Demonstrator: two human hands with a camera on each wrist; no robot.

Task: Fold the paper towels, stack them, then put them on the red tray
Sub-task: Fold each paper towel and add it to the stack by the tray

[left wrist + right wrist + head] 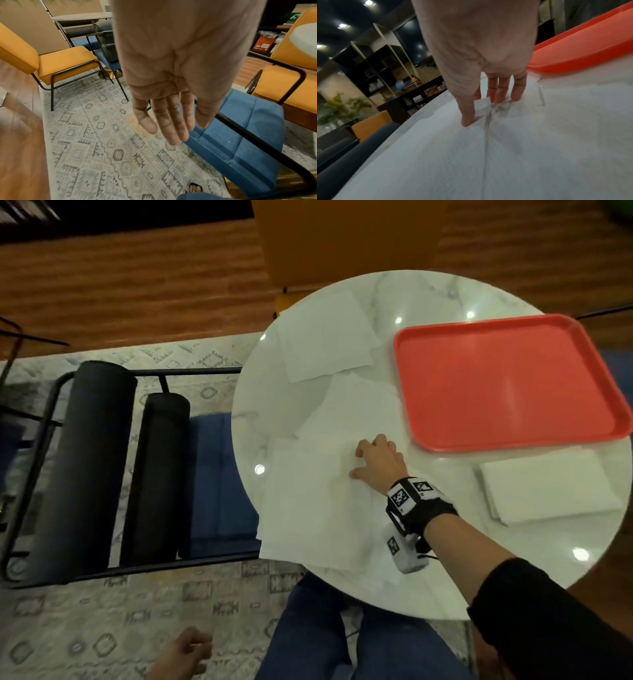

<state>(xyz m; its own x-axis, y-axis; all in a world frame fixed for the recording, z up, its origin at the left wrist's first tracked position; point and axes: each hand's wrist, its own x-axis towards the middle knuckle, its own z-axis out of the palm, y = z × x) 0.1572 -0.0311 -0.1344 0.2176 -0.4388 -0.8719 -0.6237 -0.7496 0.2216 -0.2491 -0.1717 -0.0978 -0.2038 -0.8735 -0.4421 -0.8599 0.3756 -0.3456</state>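
Observation:
Several white paper towels lie unfolded and overlapping on the left half of the round marble table (428,296): a near one (308,508), a middle one (359,405) and a far one (325,337). My right hand (354,463) rests on the near towel (505,155), and thumb and fingertips (501,100) bunch a small pucker of it between them (485,112). A folded stack of towels (544,491) lies at the right front. The red tray (507,385) behind the stack holds nothing; its rim (582,54) shows beside my fingers. My left hand (191,648) hangs off the table over the rug, fingers straight (187,132).
A blue chair (219,484) with black bolsters (99,460) stands close to the table's left edge. An orange chair (342,234) is beyond the table. My legs in jeans (342,638) are under the near edge. The near towel overhangs the table's left front edge.

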